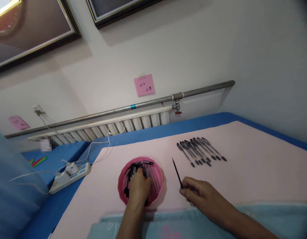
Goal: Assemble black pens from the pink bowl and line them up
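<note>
My left hand (140, 187) reaches down into a pink bowl (158, 196) with a scalloped rim. Its fingers are curled among the black pen parts (128, 179), and what they grip, if anything, is hidden. Clear pen barrels (154, 179) lie on the bowl's right side. Just right of the bowl, my right hand (197, 192) is closed on a thin dark pen refill (177, 172), its pointed tip slanting up and left. Beyond that hand, several assembled pens (199, 151) with dark caps and ends lie side by side in a slanted row.
A pale pink sheet (255, 159) covers the blue table (218, 118). Light blue cloth (193, 222) lies along the near edge. At left is a power strip (68, 177) with plugs and white cables. A radiator (133, 124) and pipe (148, 103) run along the wall.
</note>
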